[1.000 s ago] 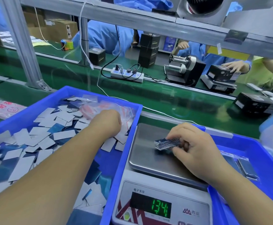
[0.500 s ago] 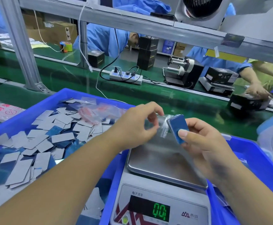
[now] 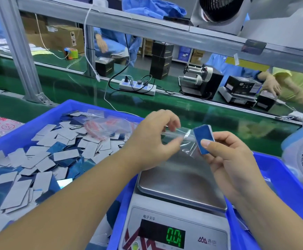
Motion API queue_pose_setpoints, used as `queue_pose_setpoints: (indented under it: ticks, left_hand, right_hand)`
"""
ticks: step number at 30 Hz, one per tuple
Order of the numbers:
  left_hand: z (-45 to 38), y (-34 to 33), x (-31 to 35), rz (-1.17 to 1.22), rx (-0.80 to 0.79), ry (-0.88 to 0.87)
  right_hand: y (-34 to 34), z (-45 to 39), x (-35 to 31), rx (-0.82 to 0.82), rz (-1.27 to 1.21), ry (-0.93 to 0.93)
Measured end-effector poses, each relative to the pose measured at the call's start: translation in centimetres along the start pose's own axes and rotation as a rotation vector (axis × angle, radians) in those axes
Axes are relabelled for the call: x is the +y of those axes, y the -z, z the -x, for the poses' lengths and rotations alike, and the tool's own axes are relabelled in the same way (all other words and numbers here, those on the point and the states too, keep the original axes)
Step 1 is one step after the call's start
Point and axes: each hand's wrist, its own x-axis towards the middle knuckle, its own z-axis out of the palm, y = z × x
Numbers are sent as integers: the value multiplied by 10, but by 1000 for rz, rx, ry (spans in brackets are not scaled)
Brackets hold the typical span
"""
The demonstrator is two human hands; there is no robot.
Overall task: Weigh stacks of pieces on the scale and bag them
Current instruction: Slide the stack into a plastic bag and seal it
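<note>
Green conveyor belting [image 3: 192, 112] is running across the background at 12 o'clock, with a white power strip [image 3: 138, 86] sitting on it and other people working past the far rail.

Closer in, the small stack of blue-faced rectangular pieces [image 3: 204, 139] is being pinched edge-up by the right hand [image 3: 232, 159], thumb clamped on the blue face, just above the far edge of the scale's pan. My guess is it's tilted so one short end can slide into the clear crinkly plastic bag [image 3: 181, 138]. The left hand [image 3: 152, 141] is pinching the bag's other end and pulling the film taut toward the stack, probably to keep the mouth open. Can't tell if the stack is actually inside yet.

Below them the brushed steel weighing pan [image 3: 179, 184] of the white digital scale [image 3: 217, 231] is sitting bare, green digits reading 0.0. At 9 o'clock the blue plastic tray [image 3: 44, 114] is holding loose flat cards [image 3: 44, 159], matte grey on one side and glossy blue on the other, plus spare red-printed bags [image 3: 107, 126]. Another blue bin [image 3: 284, 179] is waiting at 3 o'clock, likely for finished packs.
</note>
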Motion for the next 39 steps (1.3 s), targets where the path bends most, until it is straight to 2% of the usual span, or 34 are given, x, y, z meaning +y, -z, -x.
queue_pose_setpoints:
  ticks: [2, 5, 7, 12, 15, 19, 26, 31, 35, 39]
  left_hand:
    - [-1, 3, 1, 131, 25, 76]
    - [4, 2, 6, 201, -308, 243]
    - [7, -7, 7, 171, -406, 302]
    - [3, -19, 3, 454, -208, 410]
    - [3, -20, 1, 585, -199, 448]
    - [3, -18, 0, 645, -213, 489]
    - [4, -16, -5, 564, -319, 539]
    - [4, -16, -7, 557, -321, 528]
    - [0, -14, -8, 479, -279, 536]
    - [-2, -10, -13, 467, -139, 570]
  right_hand:
    - [1, -1, -2, 46, -58, 43]
    - [2, 0, -5, 48, -143, 83]
    - [2, 1, -4, 11, -154, 96]
    - [-3, 5, 4, -75, -118, 86]
    - [-5, 7, 6, -108, -78, 83]
    - [-7, 9, 4, -105, 34, 84]
    - [-6, 10, 3, -71, 73, 104]
    - [-5, 9, 2, -69, 123, 116]
    - [-4, 7, 3, -72, 152, 114]
    - [-2, 7, -2, -54, 279, 119]
